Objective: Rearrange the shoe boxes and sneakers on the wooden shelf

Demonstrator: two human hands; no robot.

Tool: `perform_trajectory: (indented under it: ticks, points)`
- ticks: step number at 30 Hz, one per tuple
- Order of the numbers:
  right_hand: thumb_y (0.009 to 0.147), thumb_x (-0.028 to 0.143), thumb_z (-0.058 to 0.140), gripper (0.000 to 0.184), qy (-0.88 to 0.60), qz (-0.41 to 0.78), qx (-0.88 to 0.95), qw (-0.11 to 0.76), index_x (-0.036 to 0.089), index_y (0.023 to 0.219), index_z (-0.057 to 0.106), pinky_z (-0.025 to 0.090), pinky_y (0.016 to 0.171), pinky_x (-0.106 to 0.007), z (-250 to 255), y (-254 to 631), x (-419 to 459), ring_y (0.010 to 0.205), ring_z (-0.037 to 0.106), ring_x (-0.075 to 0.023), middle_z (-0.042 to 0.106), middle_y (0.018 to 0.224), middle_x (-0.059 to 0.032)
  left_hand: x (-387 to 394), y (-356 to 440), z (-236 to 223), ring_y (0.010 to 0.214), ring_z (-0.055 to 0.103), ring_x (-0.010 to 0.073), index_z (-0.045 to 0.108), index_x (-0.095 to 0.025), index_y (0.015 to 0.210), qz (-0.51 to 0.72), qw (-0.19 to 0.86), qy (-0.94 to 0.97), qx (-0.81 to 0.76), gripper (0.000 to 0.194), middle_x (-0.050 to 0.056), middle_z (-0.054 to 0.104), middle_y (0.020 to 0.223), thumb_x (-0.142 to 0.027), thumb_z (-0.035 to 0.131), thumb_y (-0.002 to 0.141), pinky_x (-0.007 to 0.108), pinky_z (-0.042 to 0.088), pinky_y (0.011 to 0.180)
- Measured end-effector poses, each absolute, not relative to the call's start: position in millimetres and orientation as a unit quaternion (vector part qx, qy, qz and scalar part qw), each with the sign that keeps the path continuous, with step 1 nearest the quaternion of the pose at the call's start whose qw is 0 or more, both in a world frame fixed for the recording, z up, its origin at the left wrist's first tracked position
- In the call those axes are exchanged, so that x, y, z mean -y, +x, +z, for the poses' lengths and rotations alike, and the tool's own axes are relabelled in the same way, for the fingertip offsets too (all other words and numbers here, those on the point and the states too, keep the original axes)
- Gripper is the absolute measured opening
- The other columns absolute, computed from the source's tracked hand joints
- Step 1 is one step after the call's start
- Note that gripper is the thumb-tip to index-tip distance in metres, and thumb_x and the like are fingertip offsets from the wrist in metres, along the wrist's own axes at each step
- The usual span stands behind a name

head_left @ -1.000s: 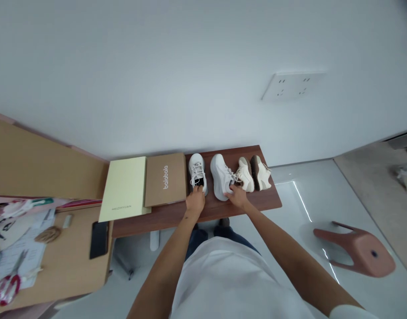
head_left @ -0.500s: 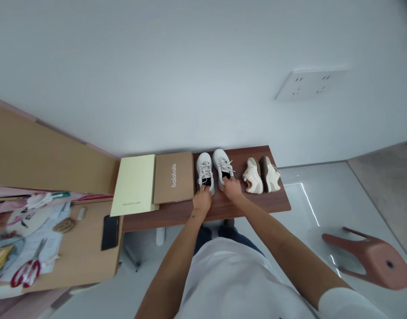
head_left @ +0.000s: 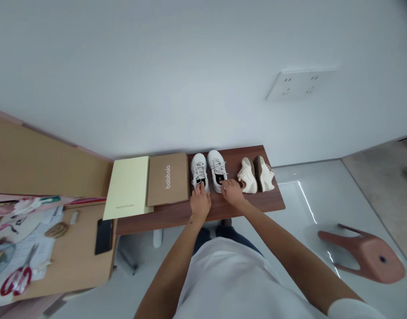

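Two white sneakers stand side by side on a dark wooden bench (head_left: 256,204), toes toward the wall. My left hand (head_left: 200,201) rests at the heel of the left white sneaker (head_left: 198,169), fingers stretched onto it. My right hand (head_left: 232,191) lies at the heel of the right white sneaker (head_left: 217,163), fingers extended and touching it. Neither hand wraps round a shoe. To the right, a pair of cream sneakers (head_left: 256,173) lies tipped on its sides with brown soles facing each other.
A brown shoebox (head_left: 168,178) and a pale yellow box (head_left: 128,187) sit on the bench's left end. A light wooden desk (head_left: 73,248) at left carries a black phone (head_left: 103,235), scissors and papers. A pink stool (head_left: 366,259) lies on the white floor.
The right white sneaker was brought from beside the cream pair to stand against the left one. Both hands then eased back to the heels, fingers loosening.
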State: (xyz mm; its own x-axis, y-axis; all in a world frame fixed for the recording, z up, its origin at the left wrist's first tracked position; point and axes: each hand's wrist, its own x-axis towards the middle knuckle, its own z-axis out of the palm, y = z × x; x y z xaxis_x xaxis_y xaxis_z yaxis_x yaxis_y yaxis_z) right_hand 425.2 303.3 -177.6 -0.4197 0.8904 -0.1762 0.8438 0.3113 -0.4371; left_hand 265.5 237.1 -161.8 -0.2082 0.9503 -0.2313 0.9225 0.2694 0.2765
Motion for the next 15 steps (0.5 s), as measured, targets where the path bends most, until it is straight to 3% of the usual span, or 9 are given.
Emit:
perform_trajectory:
  ticks: [3, 6, 10, 15]
  points:
    - [0.098, 0.023, 0.046, 0.031, -0.542, 0.251, 0.793, 0.118, 0.016, 0.123, 0.064, 0.04, 0.105, -0.04, -181.3, 467.8, -303.0, 0.118, 0.057, -0.0276, 0.067, 0.126, -0.0144, -232.9, 298.1, -165.1, 0.134, 0.048, 0.0302, 0.042, -0.016, 0.15, 0.114, 0.19, 0.656, -0.721, 0.053, 0.019, 0.05, 0.146, -0.027, 0.045, 0.098, 0.044, 0.036, 0.115]
    - [0.099, 0.025, 0.043, 0.034, -0.592, 0.235, 0.754, 0.164, 0.014, 0.124, 0.063, 0.041, 0.106, -0.041, -185.0, 519.6, -306.2, 0.12, 0.056, -0.0281, 0.065, 0.127, -0.0157, -237.7, 337.4, -175.8, 0.136, 0.047, 0.0264, 0.043, -0.019, 0.149, 0.164, 0.265, 0.708, -0.633, 0.051, 0.015, 0.053, 0.144, -0.024, 0.045, 0.098, 0.043, 0.035, 0.116]
    - [0.097, 0.026, 0.044, 0.038, -0.664, 0.199, 0.705, 0.149, 0.014, 0.129, 0.059, 0.04, 0.106, -0.044, -189.4, 583.0, -314.3, 0.123, 0.054, -0.0308, 0.064, 0.128, -0.0169, -256.5, 379.2, -195.9, 0.134, 0.049, 0.0252, 0.04, -0.014, 0.149, 0.168, 0.335, 0.701, -0.607, 0.054, 0.017, 0.056, 0.139, -0.022, 0.047, 0.096, 0.042, 0.038, 0.114]
    - [0.096, 0.03, 0.046, 0.041, -0.704, 0.181, 0.679, 0.103, 0.012, 0.132, 0.055, 0.039, 0.106, -0.044, -199.7, 624.6, -324.2, 0.123, 0.054, -0.0317, 0.062, 0.131, -0.0192, -278.2, 404.3, -218.5, 0.132, 0.051, 0.0291, 0.04, -0.01, 0.148, 0.12, 0.334, 0.675, -0.647, 0.057, 0.02, 0.056, 0.139, -0.025, 0.053, 0.094, 0.044, 0.037, 0.113]
